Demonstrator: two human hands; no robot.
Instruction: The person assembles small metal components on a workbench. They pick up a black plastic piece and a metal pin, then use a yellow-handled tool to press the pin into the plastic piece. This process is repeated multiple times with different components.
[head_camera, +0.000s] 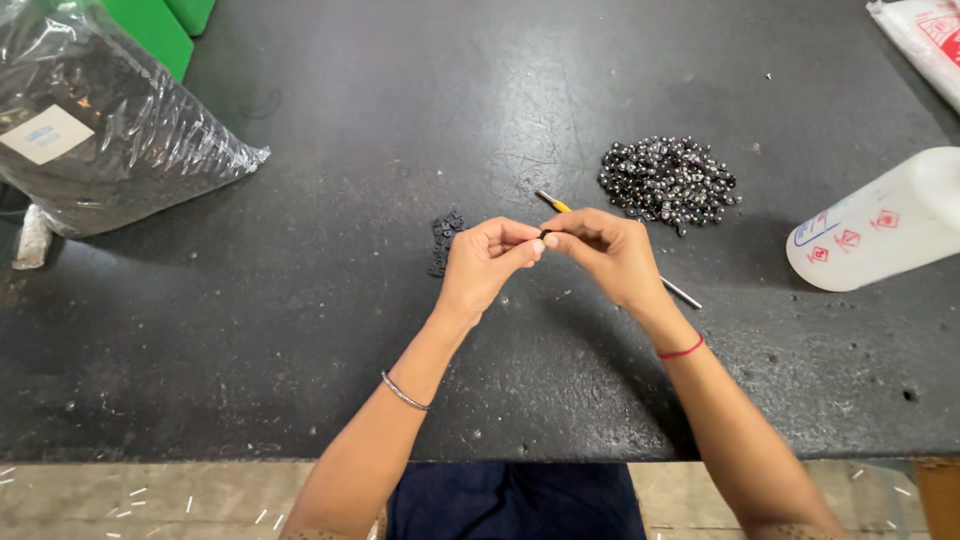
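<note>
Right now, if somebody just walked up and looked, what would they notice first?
Probably the two hands meeting in the middle of the dark table: the left hand and the right hand pinch something tiny between their fingertips, over a thin tool with a yellow band. Next, the shiny heap of dark beads just behind the right hand, and the big crinkly plastic bag at the far left.

Silver bangle (403, 392), red wrist thread (682, 351), bare forearms.
</note>
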